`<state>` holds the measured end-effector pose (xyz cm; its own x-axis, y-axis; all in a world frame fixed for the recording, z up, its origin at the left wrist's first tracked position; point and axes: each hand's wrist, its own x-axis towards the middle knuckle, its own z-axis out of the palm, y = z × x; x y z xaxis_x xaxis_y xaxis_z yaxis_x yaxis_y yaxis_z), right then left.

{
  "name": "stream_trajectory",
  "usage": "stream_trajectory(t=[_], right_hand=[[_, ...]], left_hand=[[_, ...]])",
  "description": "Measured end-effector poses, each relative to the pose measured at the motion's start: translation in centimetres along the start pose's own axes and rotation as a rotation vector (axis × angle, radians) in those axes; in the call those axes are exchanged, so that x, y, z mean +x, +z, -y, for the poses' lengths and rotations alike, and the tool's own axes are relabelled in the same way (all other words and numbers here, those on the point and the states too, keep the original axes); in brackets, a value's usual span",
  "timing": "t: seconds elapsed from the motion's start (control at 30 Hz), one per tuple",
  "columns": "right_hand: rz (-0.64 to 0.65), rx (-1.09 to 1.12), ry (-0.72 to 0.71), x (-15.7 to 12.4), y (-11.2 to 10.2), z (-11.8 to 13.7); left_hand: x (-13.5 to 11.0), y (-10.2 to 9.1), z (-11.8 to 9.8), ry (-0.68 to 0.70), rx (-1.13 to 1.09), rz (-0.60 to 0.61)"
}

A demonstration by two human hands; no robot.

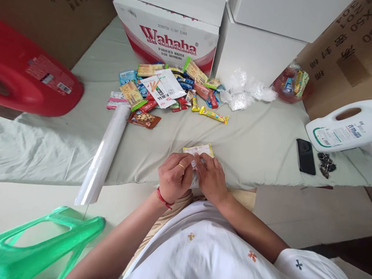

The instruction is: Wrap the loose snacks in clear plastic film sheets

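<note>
Carton (168, 37) reads "Wahaha"; hands (192, 176) pinch yellow-edged packet (198, 150).

snack pile (172, 90) before box (168, 33), phone (306, 156) right

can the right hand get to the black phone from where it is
Probably yes: the right hand is busy on a small packet, but bare sheet lies between it and the phone.
</note>
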<state>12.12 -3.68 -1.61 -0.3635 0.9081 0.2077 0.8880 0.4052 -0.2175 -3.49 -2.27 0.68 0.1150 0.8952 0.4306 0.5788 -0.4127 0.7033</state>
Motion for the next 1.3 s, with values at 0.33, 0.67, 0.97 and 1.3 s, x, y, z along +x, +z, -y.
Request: stream_trajectory(t=[0.33,0.67,0.97,1.3], right_hand=[[0.032,0.025,-0.099,-3.0,1.2,-1.2],[0.006,0.175,-0.155,-2.9,-2.2,-4.9],[0.136,0.068,-0.382,3.7,-0.3,-5.6],[0.197,1.165,0.163,4.2,-3.5,-2.4]], left_hand=[[1.0,0.3,4.4,0.158,0.164,0.575],[0.5,0.3,3.7,0.148,0.133,0.587],[2.2,-0.2,5.6,-0.207,-0.483,0.534],[3.0,-0.2,1.5,-0.688,-1.226,0.195]])
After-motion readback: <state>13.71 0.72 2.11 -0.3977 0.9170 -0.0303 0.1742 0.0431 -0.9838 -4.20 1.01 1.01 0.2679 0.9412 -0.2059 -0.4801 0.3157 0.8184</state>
